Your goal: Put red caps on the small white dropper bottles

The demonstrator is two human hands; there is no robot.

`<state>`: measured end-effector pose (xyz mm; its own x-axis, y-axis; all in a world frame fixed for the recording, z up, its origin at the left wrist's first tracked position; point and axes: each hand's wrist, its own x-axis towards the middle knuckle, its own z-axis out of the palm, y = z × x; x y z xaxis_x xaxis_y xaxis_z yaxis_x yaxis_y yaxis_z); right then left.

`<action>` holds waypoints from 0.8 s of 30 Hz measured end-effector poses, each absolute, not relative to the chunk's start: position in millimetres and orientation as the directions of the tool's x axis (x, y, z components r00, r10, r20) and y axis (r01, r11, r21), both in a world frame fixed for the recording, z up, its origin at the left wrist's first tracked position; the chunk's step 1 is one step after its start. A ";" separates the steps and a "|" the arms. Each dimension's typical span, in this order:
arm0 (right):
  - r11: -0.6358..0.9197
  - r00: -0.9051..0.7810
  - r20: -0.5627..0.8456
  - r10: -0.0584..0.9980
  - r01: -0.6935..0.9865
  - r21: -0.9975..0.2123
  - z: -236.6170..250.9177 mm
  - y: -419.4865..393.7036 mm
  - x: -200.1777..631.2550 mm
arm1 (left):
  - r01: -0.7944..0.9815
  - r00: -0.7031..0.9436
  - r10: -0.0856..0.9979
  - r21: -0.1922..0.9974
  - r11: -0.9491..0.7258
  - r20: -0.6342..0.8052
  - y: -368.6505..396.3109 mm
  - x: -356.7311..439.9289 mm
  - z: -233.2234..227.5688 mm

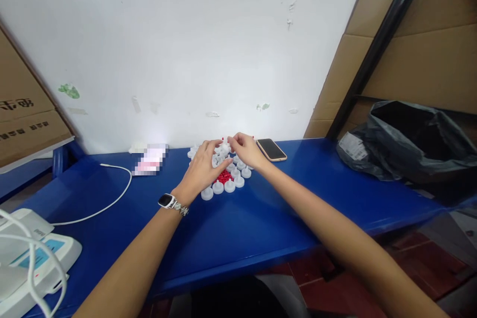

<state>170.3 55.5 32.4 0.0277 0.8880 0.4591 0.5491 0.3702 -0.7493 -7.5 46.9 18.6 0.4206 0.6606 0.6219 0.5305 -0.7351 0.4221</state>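
Observation:
A cluster of small white round pieces (229,185) lies on the blue table (238,228) near the wall, with a patch of small red pieces (224,177) among them. My left hand (203,168), with a wristwatch on its wrist, rests palm down over the left part of the cluster, fingers apart and touching the pieces. My right hand (244,148) is at the far right side of the cluster, its fingertips pinched on one small white piece (225,145). Part of the cluster is hidden under both hands.
A phone (271,149) lies just right of the cluster. A white cable (108,198) curves across the left of the table toward a white device (37,263). A black plastic bag (406,144) sits at right. Cardboard boxes (22,109) stand on both sides.

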 end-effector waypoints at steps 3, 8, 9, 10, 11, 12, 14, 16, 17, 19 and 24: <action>0.439 0.033 0.494 0.869 0.410 -0.800 17.3 42.2 159.1 | 0.432 0.485 0.610 0.434 -0.790 0.627 41.2 -3.4 21.9; 0.469 0.058 0.526 0.849 0.380 -0.798 9.5 34.8 152.9 | 0.352 0.467 0.621 0.511 -0.784 0.630 35.9 -3.1 26.9; 0.451 0.065 0.506 0.860 0.369 -0.813 9.8 34.1 152.7 | 0.350 0.474 0.610 0.500 -0.792 0.635 35.0 -3.8 27.5; 0.430 0.075 0.484 0.872 0.356 -0.830 10.3 33.3 152.6 | 0.345 0.493 0.590 0.479 -0.807 0.640 34.1 -4.4 27.9; 0.413 0.082 0.465 0.882 0.342 -0.844 11.0 32.2 152.2 | 0.339 0.514 0.567 0.455 -0.824 0.644 33.3 -5.0 28.3; 0.407 0.090 0.456 0.885 0.326 -0.853 11.8 31.0 151.7 | 0.332 0.531 0.549 0.437 -0.836 0.646 32.5 -5.3 28.6; 0.418 0.109 0.468 0.877 0.307 -0.855 13.8 28.0 149.9 | 0.319 0.528 0.550 0.449 -0.835 0.647 31.5 -4.8 29.0; 0.445 0.129 0.501 0.856 0.309 -0.841 16.1 24.8 147.4 | 0.309 0.475 0.614 0.533 -0.788 0.631 30.9 -2.2 29.0; 0.455 0.135 0.515 0.846 0.317 -0.832 17.2 23.4 146.0 | 0.293 0.445 0.657 0.594 -0.749 0.609 30.9 0.0 28.9; 0.460 0.145 0.530 0.835 0.346 -0.818 18.9 20.7 143.2 | 0.214 0.399 0.732 0.720 -0.660 0.552 31.5 5.3 28.5; 0.447 0.154 0.546 0.823 0.417 -0.791 21.1 13.2 136.4 | 0.048 0.362 0.866 0.921 -0.387 0.345 36.6 13.6 29.3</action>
<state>136.4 13.2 21.1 0.1542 0.8232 0.5464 0.4167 0.4473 -0.7914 13.6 36.6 29.3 0.3625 0.8659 0.3447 0.0476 -0.3865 0.9211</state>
